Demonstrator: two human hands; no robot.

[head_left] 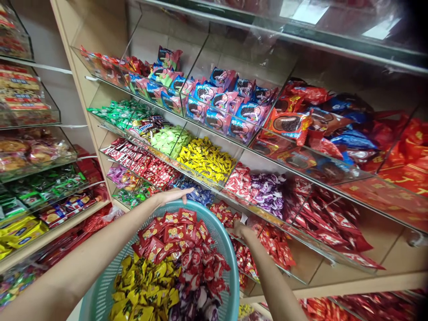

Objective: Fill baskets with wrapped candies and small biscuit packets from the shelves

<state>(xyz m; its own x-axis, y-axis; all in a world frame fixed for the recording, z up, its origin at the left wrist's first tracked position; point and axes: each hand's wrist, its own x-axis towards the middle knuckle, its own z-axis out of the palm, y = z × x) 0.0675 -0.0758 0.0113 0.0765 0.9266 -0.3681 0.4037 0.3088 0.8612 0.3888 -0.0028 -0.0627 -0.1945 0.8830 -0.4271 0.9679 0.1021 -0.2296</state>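
Side rack: so this was on the far left, clear trays (47, 157) packed with wrapped snacks.
Green sweets: a heap (120, 113) sat at the left end of the middle shelf.
Basket: big teal plastic one (230, 254), right in front of the person and below the shelves. Yellow sweets (143, 290) filled the near left, red packets with orange slices printed on them (175, 232) were behind, then red-and-white twists (205, 269) and purple sweets (197, 303) to the right.
Left hand: lay over the basket's far rim (172, 196), one finger stretched out to the right. Other fingers were hidden, so I can't tell how tightly it gripped, if at all.
Biscuits: blue-and-pink packs (214, 99) sat up top, above a yellow pile (205, 159).
Right hand: reached past the basket to a low bin of red sweets (220, 211), just beside a white tag (244, 218). Fingertips (238, 227) were too blurry, can't tell if spread or pinching.
Long red packs: leaned in the bins (329, 218) further right.
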